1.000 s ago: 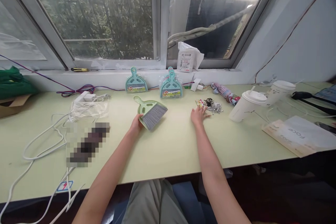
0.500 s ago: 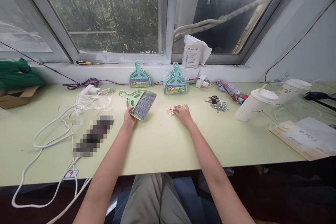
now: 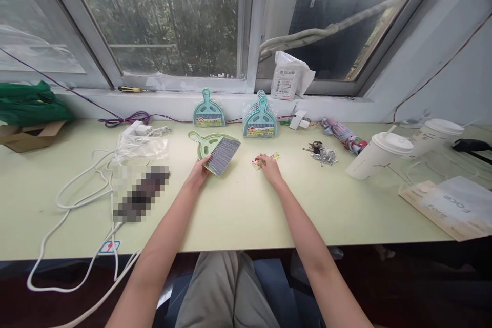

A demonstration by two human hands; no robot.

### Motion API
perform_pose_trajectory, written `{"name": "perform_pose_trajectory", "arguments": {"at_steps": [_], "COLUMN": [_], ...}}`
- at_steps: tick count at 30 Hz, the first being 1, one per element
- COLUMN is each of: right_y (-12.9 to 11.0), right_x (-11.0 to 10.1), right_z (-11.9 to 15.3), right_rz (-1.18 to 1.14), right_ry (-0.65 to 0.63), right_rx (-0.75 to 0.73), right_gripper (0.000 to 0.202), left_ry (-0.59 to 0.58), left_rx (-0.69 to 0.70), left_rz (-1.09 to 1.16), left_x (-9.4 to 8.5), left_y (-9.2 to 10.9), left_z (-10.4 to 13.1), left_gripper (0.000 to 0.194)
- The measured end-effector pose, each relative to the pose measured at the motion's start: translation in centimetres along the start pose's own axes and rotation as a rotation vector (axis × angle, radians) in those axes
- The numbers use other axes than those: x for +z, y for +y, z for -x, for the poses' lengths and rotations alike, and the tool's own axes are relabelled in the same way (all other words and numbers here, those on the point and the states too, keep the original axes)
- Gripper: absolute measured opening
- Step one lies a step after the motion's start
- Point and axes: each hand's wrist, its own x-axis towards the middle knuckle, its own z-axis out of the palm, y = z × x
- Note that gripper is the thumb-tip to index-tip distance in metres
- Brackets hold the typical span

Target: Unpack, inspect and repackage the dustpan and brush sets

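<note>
My left hand (image 3: 199, 170) grips the lower edge of a light green dustpan and brush set (image 3: 209, 144), tilted above the table. The brush's grey bristles (image 3: 224, 156) face up toward the right, and the handle points to the upper left. To the right, my right hand (image 3: 269, 168) has its bent fingers on a small colourful printed card (image 3: 257, 162) at the table surface. Part of the card is hidden under the fingers. Behind stand a packaged blue-green dustpan set (image 3: 208, 113) and a stack of several similar packaged sets (image 3: 260, 120).
White cables (image 3: 63, 207) and a clear plastic bag (image 3: 142, 148) lie on the left of the table (image 3: 238, 215). Keys (image 3: 323, 154), a folded umbrella (image 3: 342, 134), a white cup (image 3: 378, 156) and a paper bag (image 3: 449, 205) are at the right.
My left hand has moved slightly right with the dustpan and brush set. Under my right hand, the printed card now looks flatter and more of it shows. The view has shifted a little.
</note>
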Motion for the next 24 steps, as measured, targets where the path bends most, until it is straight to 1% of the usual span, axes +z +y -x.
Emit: {"name": "perform_pose_trajectory", "arguments": {"at_steps": [3,6,7,9,11,13,14,16,18,19,20,22,24], "right_y": [-0.3,-0.3,-0.2,0.1,0.4,0.1,-0.3,-1.7,-3.6,-4.7,-5.8,-7.7,-8.9], "right_x": [0.0,-0.1,-0.1,-0.3,-0.6,-0.8,-1.0,-1.0,-0.6,-0.2,0.3,1.5,2.7], "right_z": [-0.1,0.1,0.2,0.4,0.4,0.3,0.3,0.3,0.6,0.9,1.2,1.9,2.6], "right_rz": [0.082,0.142,0.141,0.129,0.107,0.03,-0.039,-0.196,-0.278,-0.269,-0.231,-0.122,-0.036], "right_ry": [0.014,-0.014,-0.032,-0.037,0.022,0.106,0.153,0.269,0.354,0.357,0.325,0.188,0.055], "right_rx": [0.01,0.102,0.112,0.081,0.042,0.079,0.119,0.187,0.157,0.107,0.049,-0.042,-0.067], "right_gripper": [0.04,0.046,0.045,0.036,0.027,0.026,0.03,0.043,0.053,0.055,0.054,0.051,0.052], "left_ry": [-0.034,-0.044,-0.038,-0.026,-0.019,-0.027,-0.033,-0.05,-0.077,-0.097,-0.123,-0.18,-0.224], "left_rx": [-0.019,-0.016,-0.015,-0.012,-0.011,-0.005,-0.001,0.001,-0.011,-0.019,-0.026,-0.033,-0.026], "left_rz": [-0.042,-0.07,-0.077,-0.095,-0.123,-0.149,-0.156,-0.156,-0.147,-0.136,-0.121,-0.092,-0.088], "left_x": [0.2,0.5,0.5,0.7,0.7,0.7,0.7,0.9,1.4,1.7,2.1,2.9,3.5], "left_y": [-0.4,-0.5,-0.5,-0.5,-0.4,-0.4,-0.5,-0.7,-1.1,-1.4,-1.6,-2.2,-2.5], "left_z": [0.2,0.4,0.4,0.6,0.7,0.7,0.8,1.0,1.2,1.4,1.7,2.2,2.7], "left_gripper": [0.032,0.036,0.037,0.039,0.038,0.039,0.04,0.046,0.05,0.052,0.053,0.057,0.06]}}
